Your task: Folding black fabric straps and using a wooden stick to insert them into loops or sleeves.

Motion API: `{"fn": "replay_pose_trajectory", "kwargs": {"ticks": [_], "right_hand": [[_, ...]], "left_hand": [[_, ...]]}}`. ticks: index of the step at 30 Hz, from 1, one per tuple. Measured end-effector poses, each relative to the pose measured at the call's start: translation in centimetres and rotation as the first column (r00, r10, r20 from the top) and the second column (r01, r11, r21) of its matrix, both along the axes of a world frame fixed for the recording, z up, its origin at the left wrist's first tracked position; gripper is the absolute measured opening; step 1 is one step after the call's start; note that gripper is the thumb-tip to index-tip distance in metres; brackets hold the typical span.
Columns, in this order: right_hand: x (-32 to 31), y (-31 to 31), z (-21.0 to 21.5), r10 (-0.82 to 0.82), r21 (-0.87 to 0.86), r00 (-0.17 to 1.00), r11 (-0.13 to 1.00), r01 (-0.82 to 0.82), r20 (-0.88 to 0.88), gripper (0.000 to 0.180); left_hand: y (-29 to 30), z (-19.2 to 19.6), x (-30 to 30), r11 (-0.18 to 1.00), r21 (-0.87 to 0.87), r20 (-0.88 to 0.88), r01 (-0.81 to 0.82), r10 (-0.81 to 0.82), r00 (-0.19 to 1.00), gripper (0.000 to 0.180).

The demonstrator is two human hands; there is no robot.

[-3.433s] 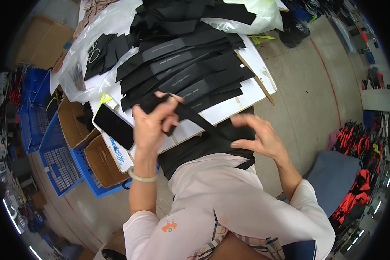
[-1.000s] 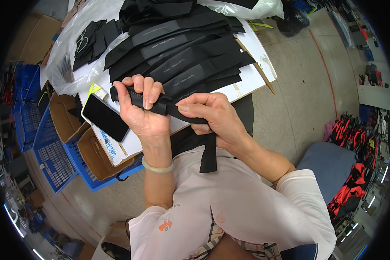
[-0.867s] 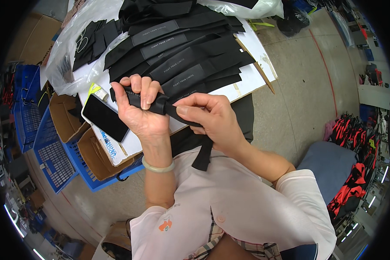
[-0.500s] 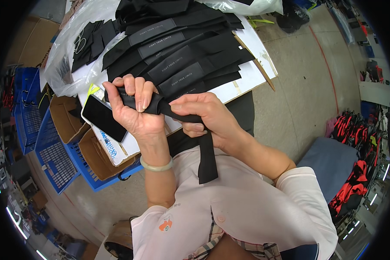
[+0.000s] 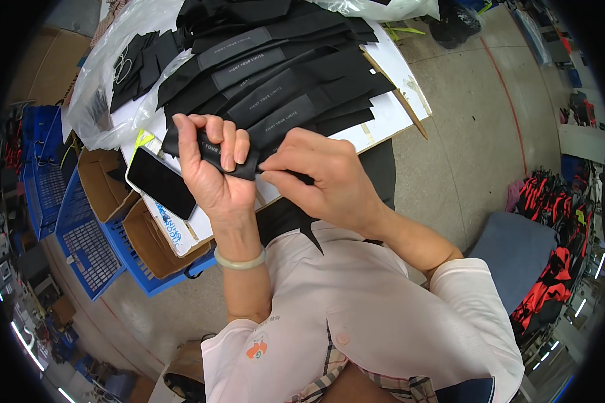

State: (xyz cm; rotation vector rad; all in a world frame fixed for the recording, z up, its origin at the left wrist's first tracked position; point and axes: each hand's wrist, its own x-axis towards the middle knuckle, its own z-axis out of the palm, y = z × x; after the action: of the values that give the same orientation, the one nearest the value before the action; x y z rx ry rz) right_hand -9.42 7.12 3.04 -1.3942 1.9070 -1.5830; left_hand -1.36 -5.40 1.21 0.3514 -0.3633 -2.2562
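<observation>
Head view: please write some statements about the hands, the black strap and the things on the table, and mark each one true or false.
1. The left hand is closed around a rolled black strap. True.
2. The right hand lies flat on the table, away from the strap. False: it pinches the strap right beside the left hand.
3. A dark phone lies near the table edge, left of the left hand. True.
4. The stack of black straps on the table is red. False: they are black with grey labels.
5. A pale bracelet is on the left wrist. True.
</observation>
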Motion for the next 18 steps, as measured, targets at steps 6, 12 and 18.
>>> {"fn": "replay_pose_trajectory", "kwargs": {"ticks": [6, 12, 18], "right_hand": [[-0.1, 0.1, -1.3, 0.045, 0.088, 0.942, 0.993, -0.079, 0.332, 0.020], [0.8, 1.9, -0.7, 0.184, 0.231, 0.981, 0.954, -0.192, 0.059, 0.052], [1.0, 0.3, -3.5, 0.126, 0.158, 0.989, 0.981, -0.114, -0.073, 0.025]], "left_hand": [[0.9, -0.5, -0.4, 0.999, 0.044, 0.059, 0.025, -0.027, 0.998, 0.024], [-1.0, -0.8, 0.5, 0.988, 0.152, 0.047, -0.011, 0.004, 0.999, 0.022], [1.0, -0.4, -0.6, 0.963, 0.192, 0.045, 0.189, -0.201, 0.979, 0.025]]}}
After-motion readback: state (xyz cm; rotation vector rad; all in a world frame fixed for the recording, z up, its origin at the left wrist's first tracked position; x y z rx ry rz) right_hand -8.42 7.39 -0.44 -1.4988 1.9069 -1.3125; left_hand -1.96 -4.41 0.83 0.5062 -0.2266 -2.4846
